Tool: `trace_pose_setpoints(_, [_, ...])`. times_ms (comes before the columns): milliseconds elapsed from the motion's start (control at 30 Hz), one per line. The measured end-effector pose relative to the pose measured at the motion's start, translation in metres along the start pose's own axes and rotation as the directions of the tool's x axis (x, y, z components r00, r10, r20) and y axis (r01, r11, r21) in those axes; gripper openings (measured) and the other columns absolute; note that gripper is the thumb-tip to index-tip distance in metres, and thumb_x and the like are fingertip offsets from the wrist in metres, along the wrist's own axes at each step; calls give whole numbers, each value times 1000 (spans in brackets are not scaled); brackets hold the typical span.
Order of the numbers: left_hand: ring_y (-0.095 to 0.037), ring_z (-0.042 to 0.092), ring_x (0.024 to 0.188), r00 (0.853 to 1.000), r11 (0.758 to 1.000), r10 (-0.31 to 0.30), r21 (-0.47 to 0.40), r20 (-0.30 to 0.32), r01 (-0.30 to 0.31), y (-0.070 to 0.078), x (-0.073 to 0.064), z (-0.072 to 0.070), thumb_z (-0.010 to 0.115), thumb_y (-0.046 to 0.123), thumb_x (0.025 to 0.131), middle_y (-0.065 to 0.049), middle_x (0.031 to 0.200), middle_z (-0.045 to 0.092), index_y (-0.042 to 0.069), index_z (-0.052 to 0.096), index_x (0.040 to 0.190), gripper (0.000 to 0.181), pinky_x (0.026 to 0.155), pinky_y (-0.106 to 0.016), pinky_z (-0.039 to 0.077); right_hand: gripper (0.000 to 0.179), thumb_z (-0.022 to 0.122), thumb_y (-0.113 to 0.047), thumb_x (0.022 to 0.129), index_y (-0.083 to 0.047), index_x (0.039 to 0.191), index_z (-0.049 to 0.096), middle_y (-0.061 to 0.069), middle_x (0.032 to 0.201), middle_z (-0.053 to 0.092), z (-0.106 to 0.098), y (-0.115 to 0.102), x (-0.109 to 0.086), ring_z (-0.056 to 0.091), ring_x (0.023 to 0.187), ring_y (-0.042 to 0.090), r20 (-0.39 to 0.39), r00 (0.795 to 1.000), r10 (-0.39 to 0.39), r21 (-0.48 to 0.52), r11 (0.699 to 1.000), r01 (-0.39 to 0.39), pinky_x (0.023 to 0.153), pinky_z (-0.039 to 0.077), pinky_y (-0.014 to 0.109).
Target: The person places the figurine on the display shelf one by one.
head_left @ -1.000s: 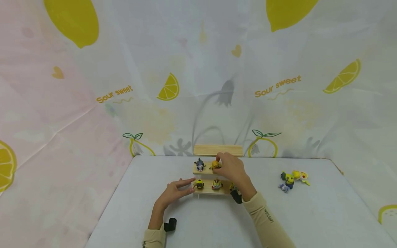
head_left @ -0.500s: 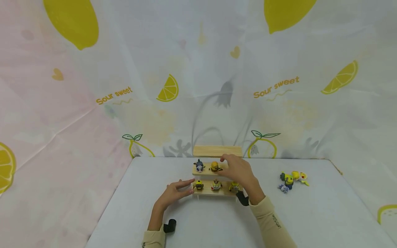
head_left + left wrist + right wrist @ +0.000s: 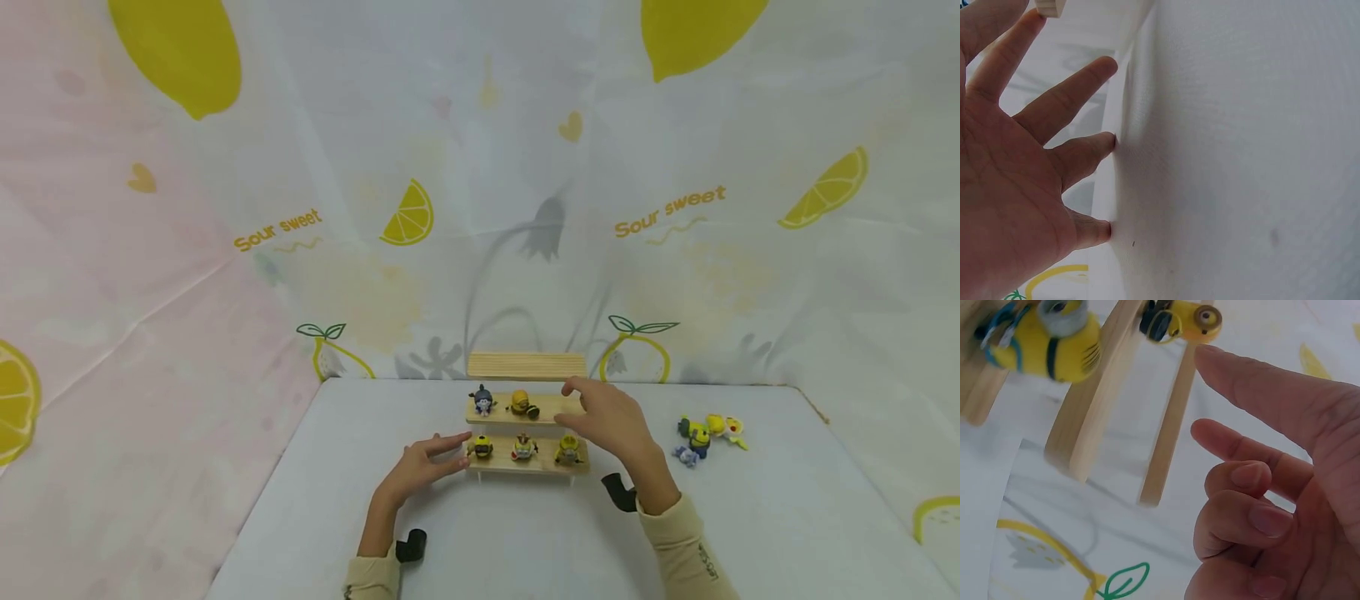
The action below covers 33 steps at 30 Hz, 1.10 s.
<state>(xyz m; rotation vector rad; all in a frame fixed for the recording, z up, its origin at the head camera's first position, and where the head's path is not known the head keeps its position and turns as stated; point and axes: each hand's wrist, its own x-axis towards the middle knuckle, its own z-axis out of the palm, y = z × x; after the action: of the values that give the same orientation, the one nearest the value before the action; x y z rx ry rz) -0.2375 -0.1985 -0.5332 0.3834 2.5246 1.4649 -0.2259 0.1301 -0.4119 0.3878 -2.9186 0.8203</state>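
A three-step wooden shelf (image 3: 527, 365) stands near the back of the table in the head view. Its middle step bears a dark-haired figurine (image 3: 483, 401) and a yellow minion figurine (image 3: 519, 402). Along the lower step stand a small yellow figurine (image 3: 482, 447), a crowned figurine (image 3: 524, 448) and a goggled minion figurine (image 3: 568, 451). My left hand (image 3: 422, 465) has its fingers spread, fingertips right at the shelf's left end. Beside the right end of the middle step is my right hand (image 3: 611, 419), holding nothing, thumb and index finger apart.
Several more figurines (image 3: 700, 437) lie in a loose cluster on the white table (image 3: 780, 517) to the right. A lemon-printed cloth (image 3: 480, 275) hangs behind the table. Each wrist carries a black camera mount, such as the right mount (image 3: 619, 493).
My right hand has let go of the yellow minion figurine on the middle step and drawn away to the right. The left hand has stayed at the shelf's left end.
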Motion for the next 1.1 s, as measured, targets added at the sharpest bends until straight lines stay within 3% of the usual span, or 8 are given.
trace_pose_setpoints(333, [-42, 22, 144, 1000, 1000, 2, 5, 0, -2, -2, 2, 0, 76, 43, 86, 0, 139, 57, 32, 66, 130, 46, 104, -72, -17, 26, 79, -30, 85, -15, 103, 69, 7, 91, 67, -8, 23, -12, 59, 73, 20, -74, 997, -21, -72, 997, 16, 53, 45, 34])
trace_pose_setpoints(767, [-42, 23, 144, 1000, 1000, 10, 15, 0, -10, -2, 2, 1, 75, 43, 87, -1, 139, 57, 32, 66, 131, 46, 103, -73, -16, 22, 79, -30, 84, -18, 100, 69, 2, 89, 68, -23, 55, -24, 62, 78, 21, -104, 994, -28, -129, 992, 14, 55, 46, 34])
trace_pose_setpoints(1100, [-42, 22, 144, 1000, 1000, 10, 14, 7, -10, -2, 1, 0, 75, 43, 87, 0, 139, 57, 31, 66, 131, 47, 103, -73, -17, 21, 80, -27, 83, -15, 96, 69, 6, 86, 67, -22, 81, -36, 60, 74, 23, -138, 990, 32, -120, 992, -49, 55, 46, 35])
